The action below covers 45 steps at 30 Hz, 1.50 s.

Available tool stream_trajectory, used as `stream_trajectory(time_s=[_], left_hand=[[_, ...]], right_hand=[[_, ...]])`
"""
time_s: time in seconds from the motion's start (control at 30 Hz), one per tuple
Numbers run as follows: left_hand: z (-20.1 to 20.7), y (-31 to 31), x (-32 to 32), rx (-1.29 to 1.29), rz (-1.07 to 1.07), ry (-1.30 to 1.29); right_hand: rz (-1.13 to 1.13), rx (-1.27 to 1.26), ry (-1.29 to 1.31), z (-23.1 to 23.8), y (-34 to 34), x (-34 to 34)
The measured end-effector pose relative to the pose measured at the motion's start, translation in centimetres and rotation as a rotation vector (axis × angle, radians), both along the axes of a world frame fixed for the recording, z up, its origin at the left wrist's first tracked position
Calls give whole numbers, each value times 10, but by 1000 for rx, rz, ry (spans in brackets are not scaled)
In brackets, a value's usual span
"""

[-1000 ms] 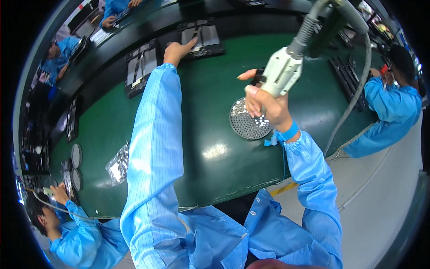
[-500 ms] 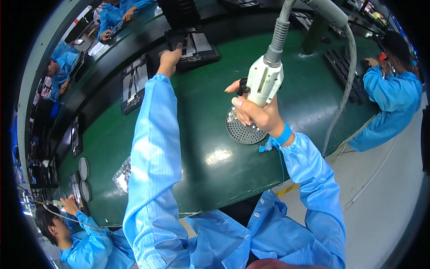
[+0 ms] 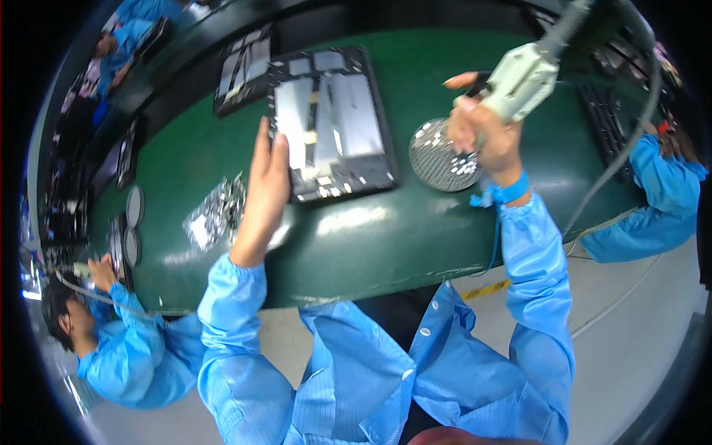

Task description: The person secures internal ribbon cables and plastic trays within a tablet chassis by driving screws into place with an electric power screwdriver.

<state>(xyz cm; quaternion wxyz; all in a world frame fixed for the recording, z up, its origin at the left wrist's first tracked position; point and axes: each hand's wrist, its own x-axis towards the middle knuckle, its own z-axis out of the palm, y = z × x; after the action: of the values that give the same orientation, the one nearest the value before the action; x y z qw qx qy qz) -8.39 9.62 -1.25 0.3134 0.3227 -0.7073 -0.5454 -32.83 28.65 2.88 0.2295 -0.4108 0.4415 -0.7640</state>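
Note:
In front of me an opened tablet [image 3: 368,111] lies on the green bench, its silvery battery packs and dark inner strip showing. My left hand [image 3: 267,182] grips the tablet's left edge, thumb near the top side and some fingers hidden. A pale power screwdriver [image 3: 523,83], with a thick hose at its top end, is in my right hand [image 3: 493,137], tilted to the upper right. Its tip is hidden by the hand. Beneath that hand sits a round perforated dish [image 3: 437,167] holding small shiny bits.
Another opened tablet [image 3: 245,67] lies farther back on the left. A clear bag of small parts [image 3: 215,215] rests left of my left hand. Dark strips [image 3: 604,126] lie on the right. Co-workers sit at left [image 3: 122,341] and right [image 3: 660,185]. A grey cable [image 3: 619,167] hangs at right.
My left hand has drawn the tablet from the back of the bench toward me. The right hand and screwdriver have shifted rightward and up in view, tilting more. The whole view has shifted.

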Motion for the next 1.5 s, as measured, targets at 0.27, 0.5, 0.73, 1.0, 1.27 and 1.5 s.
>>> stream_trajectory(time_s=[0.27, 0.5, 0.73, 1.0, 1.27, 1.5], left_hand=[[2, 97, 85, -63, -24, -400], [-5, 128, 115, -496, 122, -444], [21, 58, 201, -517, 229, -569], [6, 16, 182, -371, 138, -423], [9, -25, 78, -510, 106, -109], [-16, -29, 70, -164, -15, 15]], right_hand=[[73, 37, 72, -7, -8, 10], [140, 11, 20, -12, -5, 2], [111, 39, 35, -6, -8, 4], [112, 14, 33, -8, -9, 6], [42, 67, 23, -4, -10, 11], [33, 100, 47, -3, -9, 8]])
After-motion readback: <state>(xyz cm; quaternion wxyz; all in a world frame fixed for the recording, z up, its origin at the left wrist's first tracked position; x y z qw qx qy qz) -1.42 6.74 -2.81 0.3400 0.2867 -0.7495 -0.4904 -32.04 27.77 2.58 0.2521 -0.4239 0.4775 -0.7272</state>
